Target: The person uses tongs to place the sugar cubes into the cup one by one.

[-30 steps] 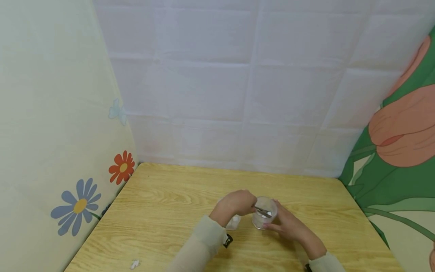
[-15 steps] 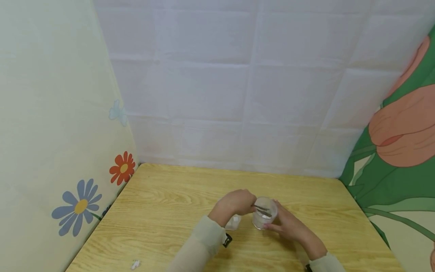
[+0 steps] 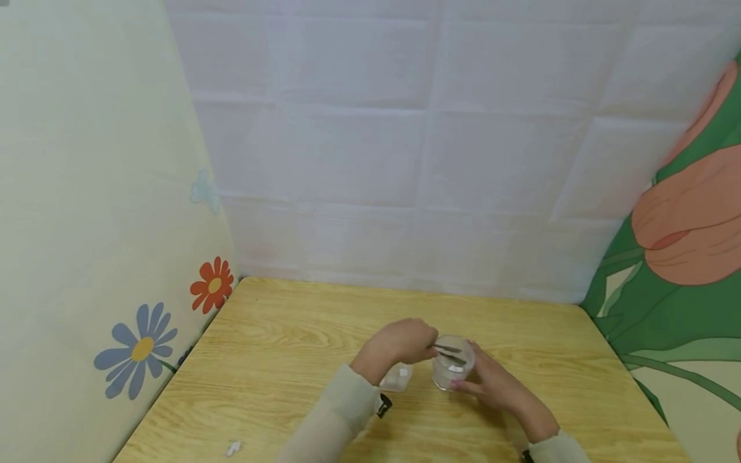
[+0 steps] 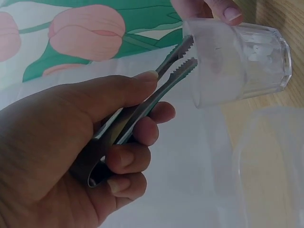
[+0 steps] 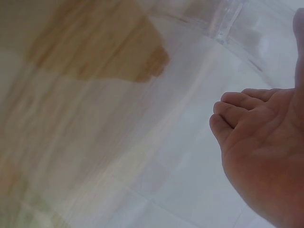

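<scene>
My left hand (image 3: 396, 344) grips small metal tongs (image 4: 147, 105), the bend of the tongs lying in its palm. Their serrated tips are spread apart at the mouth of a clear drinking glass (image 4: 218, 66), with nothing seen between them. Inside the glass some whitish pieces show, blurred by its wall. With thumb in front and fingers behind, my right hand (image 3: 494, 382) holds the glass by its right side on the table. The right wrist view shows this hand (image 5: 266, 128) beside blurred clear walls.
A clear plastic container (image 3: 396, 381) with something white in it stands left of the glass, partly under my left wrist. A small white scrap (image 3: 234, 448) lies near the front left of the wooden table (image 3: 289, 321). Cloths hang around the table.
The tips of the tongs have spread wider and risen slightly in the mouth of the glass. A white piece beside the tips earlier now shows lower in the glass. My right hand stays put.
</scene>
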